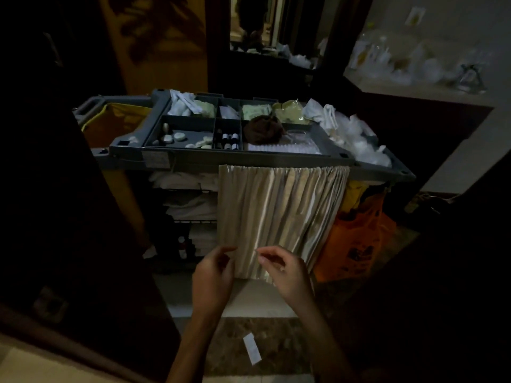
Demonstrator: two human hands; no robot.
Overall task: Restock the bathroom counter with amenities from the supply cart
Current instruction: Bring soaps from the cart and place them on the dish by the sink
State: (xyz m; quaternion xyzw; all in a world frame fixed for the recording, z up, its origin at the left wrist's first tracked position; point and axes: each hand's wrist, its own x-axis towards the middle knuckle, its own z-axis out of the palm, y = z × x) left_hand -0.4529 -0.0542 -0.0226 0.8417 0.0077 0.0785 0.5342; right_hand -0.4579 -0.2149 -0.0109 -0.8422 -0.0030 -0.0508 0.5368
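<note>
A: Why are both hands hanging low, in front of the curtain (279, 217)?

B: They are hovering near the cart (249, 158), apart from each other. The left hand (213, 275) is curling its fingers loosely, and I cannot tell if it is pinching anything. The right hand (284, 272) is narrowing thumb and forefinger, maybe on something thin; too dim to say.

A: And the amenities?

B: They are sitting in the cart's top tray, far from the hands: small soaps (177, 138) at the left, little bottles (229, 140) in the middle, sorted by compartment for quick picking.

A: That white packet (252, 350) on the near floor?

B: Probably dropped.
</note>
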